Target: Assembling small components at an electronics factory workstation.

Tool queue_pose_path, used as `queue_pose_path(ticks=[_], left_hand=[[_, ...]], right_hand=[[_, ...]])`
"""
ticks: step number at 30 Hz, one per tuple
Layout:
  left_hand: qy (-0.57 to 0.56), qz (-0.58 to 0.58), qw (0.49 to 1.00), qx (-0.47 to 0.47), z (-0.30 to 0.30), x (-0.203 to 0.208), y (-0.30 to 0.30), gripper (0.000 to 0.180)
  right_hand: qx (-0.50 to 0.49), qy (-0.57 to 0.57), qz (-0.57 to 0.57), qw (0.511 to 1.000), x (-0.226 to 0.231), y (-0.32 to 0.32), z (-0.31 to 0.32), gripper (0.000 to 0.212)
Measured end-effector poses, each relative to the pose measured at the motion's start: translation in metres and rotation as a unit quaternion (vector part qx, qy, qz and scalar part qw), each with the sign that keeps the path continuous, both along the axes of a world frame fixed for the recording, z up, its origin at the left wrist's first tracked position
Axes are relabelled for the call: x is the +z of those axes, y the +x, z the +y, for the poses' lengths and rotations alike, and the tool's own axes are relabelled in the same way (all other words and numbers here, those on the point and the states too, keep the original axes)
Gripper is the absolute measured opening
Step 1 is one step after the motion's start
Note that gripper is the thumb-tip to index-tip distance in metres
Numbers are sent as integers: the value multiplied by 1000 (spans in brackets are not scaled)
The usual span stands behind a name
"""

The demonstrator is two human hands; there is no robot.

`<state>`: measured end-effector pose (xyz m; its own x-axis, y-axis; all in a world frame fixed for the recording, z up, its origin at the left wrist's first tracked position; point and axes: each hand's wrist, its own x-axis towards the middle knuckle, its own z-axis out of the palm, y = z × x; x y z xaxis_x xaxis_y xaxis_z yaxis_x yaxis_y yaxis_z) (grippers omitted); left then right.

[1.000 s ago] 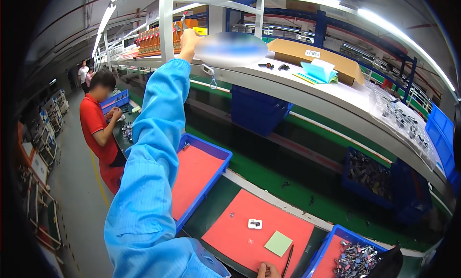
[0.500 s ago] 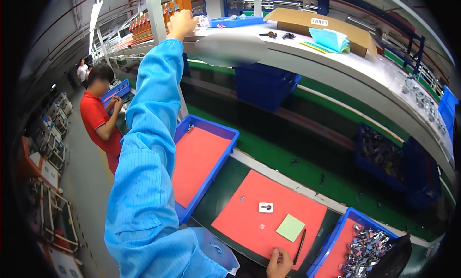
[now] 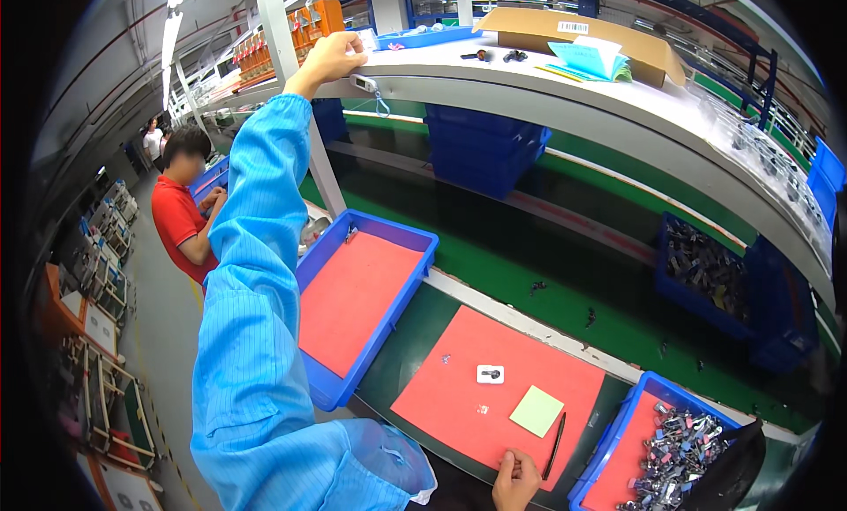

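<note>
My left hand (image 3: 328, 61), in a blue sleeve, reaches up to the raised white shelf (image 3: 415, 63). Its fingers are bent together at the shelf's front edge; what they hold, if anything, is hidden. Just below hangs a small white device (image 3: 363, 84) with a blue cord. Low in view, my right hand (image 3: 517, 481) is curled at the near edge of a red mat (image 3: 441, 396), its grip hidden. On the mat lie a white square holder with a dark small part (image 3: 490, 374), a pale green sticky-note pad (image 3: 535, 411), a dark pen (image 3: 555, 445) and tiny clear bits (image 3: 483, 409).
A blue tray (image 3: 408, 290) with a red lining sits left of the mat. Another blue tray (image 3: 609, 440) at right holds many small metal parts (image 3: 675, 449). A cardboard box (image 3: 520, 21) and blue papers (image 3: 589, 59) rest on the shelf. A person in red (image 3: 181, 211) works at left.
My left hand has shifted slightly left and down, its fingers now pointing right at the shelf edge. The hanging white device has come into sight. My right hand stays almost still.
</note>
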<state>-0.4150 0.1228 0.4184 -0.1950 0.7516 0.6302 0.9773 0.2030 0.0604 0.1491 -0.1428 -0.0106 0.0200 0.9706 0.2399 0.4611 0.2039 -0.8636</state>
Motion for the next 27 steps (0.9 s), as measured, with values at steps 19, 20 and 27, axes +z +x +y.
queue_pose_path(ticks=[19, 20, 27], left_hand=[[190, -12, 977, 95, 85, 40, -95, 31], [158, -46, 983, 84, 86, 36, -90, 30], [194, -48, 979, -35, 61, 40, -51, 25]], right_hand=[[-62, 17, -15, 998, -9, -11, 2, 18], [-61, 19, -16, 998, -12, -10, 1, 18], [-43, 27, -24, 998, -7, -9, -1, 14]])
